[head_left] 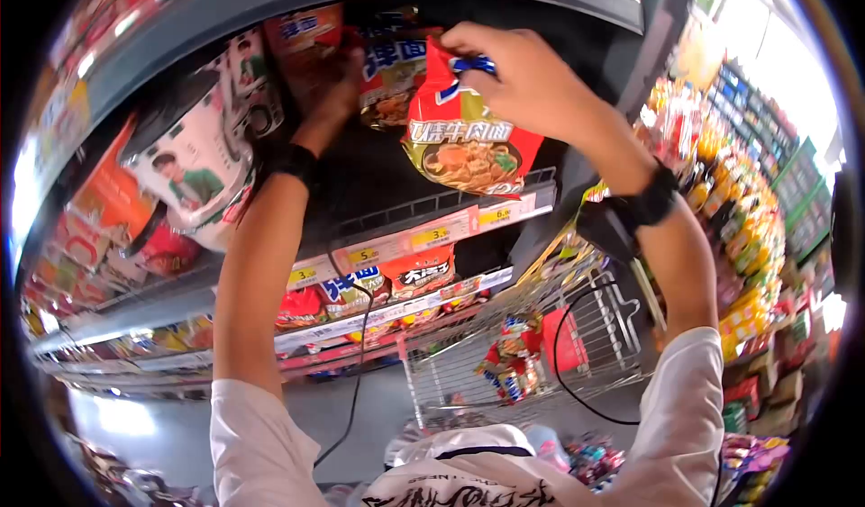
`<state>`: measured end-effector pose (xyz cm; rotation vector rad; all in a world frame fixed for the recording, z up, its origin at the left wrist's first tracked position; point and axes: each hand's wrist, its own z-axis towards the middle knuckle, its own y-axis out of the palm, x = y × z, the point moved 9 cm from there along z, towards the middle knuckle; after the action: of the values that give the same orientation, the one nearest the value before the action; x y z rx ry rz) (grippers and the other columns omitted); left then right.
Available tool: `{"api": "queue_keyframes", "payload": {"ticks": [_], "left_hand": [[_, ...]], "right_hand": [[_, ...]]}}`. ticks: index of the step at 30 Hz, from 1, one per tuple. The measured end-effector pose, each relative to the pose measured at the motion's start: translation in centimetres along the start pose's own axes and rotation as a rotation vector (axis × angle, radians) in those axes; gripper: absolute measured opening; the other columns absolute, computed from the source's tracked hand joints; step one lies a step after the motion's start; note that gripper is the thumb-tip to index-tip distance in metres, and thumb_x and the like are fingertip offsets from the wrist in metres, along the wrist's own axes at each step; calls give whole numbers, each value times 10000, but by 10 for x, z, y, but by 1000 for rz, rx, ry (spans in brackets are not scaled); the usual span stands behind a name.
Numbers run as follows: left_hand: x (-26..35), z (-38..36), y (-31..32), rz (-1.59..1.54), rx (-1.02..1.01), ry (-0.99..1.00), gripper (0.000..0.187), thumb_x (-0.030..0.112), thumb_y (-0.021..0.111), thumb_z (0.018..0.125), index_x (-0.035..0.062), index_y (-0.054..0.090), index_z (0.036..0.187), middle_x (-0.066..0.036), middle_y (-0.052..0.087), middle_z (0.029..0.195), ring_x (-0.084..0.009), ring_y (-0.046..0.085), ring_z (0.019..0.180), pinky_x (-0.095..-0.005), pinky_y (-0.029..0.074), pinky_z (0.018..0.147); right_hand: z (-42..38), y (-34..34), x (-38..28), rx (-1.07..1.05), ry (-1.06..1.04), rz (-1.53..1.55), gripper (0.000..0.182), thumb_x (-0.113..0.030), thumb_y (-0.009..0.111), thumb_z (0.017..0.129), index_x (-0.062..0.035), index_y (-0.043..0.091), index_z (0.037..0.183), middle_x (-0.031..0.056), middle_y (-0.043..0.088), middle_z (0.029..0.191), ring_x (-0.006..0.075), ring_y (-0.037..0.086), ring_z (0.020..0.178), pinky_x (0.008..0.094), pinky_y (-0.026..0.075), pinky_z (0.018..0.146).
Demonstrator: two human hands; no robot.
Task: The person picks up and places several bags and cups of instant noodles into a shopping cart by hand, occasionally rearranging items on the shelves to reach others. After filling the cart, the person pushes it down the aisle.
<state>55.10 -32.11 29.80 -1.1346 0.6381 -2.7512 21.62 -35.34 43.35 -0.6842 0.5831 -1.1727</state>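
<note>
My right hand (518, 75) is closed on the top corner of a red and gold instant noodle packet (473, 151), which hangs tilted at the front of the shelf. A bowl of noodles with meat is printed on it. Deeper in the shelf, my left hand (338, 93) reaches in among the stock, dim and blurred, its fingers mostly hidden. It is beside a noodle packet with blue lettering (389, 75) and a reddish-brown noodle packet (305, 40). A black band is on each wrist.
White noodle tubs (194, 156) stand left of my left arm. A wire rail and price strip (432, 235) edge the shelf, with more noodle packets (422, 271) below. A shopping cart (450, 376) holding several packets (514, 363) stands below right. Black cables hang near both arms.
</note>
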Motion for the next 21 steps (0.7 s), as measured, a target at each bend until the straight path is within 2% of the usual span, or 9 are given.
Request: {"api": "queue_keyframes", "payload": {"ticks": [7,9,10,11,13,14,16,19,21], "left_hand": [[86,-47,-42,-355,56,-28,605,503,313,951,-11,489,1216,-258,508,1232,-360,454,1202,-395,327,991],[72,-37,-25,-444,29,32,563,465,312,967,-10,493,1210,-258,507,1234,-365,445,1210,-390,329,984],[69,-34,-28,-406,128,76,573,473,306,966,-19,505,1182,-266,518,1208,-372,456,1193,-396,333,977],[65,-32,-31,-366,226,112,585,481,301,965,-29,517,1154,-273,528,1183,-380,466,1175,-401,336,970],[75,-43,-45,-409,184,21,641,504,263,963,-54,524,1142,-301,533,1166,-412,471,1165,-424,345,973],[70,-45,-47,-392,164,-82,661,510,250,961,-64,525,1138,-312,533,1161,-425,471,1161,-435,351,967],[70,-51,-50,-354,103,-231,702,530,235,955,-86,523,1134,-336,521,1165,-449,461,1161,-449,363,956],[78,-51,-53,-384,192,-112,696,522,259,955,-103,519,1112,-350,530,1135,-450,470,1154,-441,368,954],[77,-54,-49,-420,168,-165,683,529,316,939,-99,516,1119,-337,534,1139,-441,470,1160,-434,369,959]], "right_hand": [[73,104,46,-110,117,-138,355,-81,582,797,-76,562,1151,157,588,1163,354,542,1080,406,437,918],[76,130,47,-41,-127,-390,461,-120,603,803,-133,501,1252,137,444,1356,344,373,1270,491,316,1032],[74,138,60,-139,53,-466,736,-287,687,770,-203,315,1399,138,190,1500,398,193,1354,560,192,1075],[75,139,56,-140,38,-462,736,-287,687,770,-203,315,1399,138,190,1500,398,193,1354,560,192,1075],[63,129,88,-151,448,-323,1091,-483,774,638,-218,114,1466,196,30,1520,479,170,1336,558,191,1072],[60,140,108,-194,409,-284,1321,-568,816,509,-198,-7,1475,228,-64,1513,521,161,1319,549,207,1067],[41,146,103,-287,439,-313,1340,-550,825,502,-186,-23,1474,228,-78,1512,515,161,1322,555,214,1063],[28,156,104,-363,490,-357,1358,-477,844,512,-162,-67,1468,223,-111,1509,498,163,1331,539,242,1063],[27,167,131,-380,662,-260,1367,-444,865,520,-209,-95,1464,134,-148,1527,449,117,1370,596,251,1042]]}}
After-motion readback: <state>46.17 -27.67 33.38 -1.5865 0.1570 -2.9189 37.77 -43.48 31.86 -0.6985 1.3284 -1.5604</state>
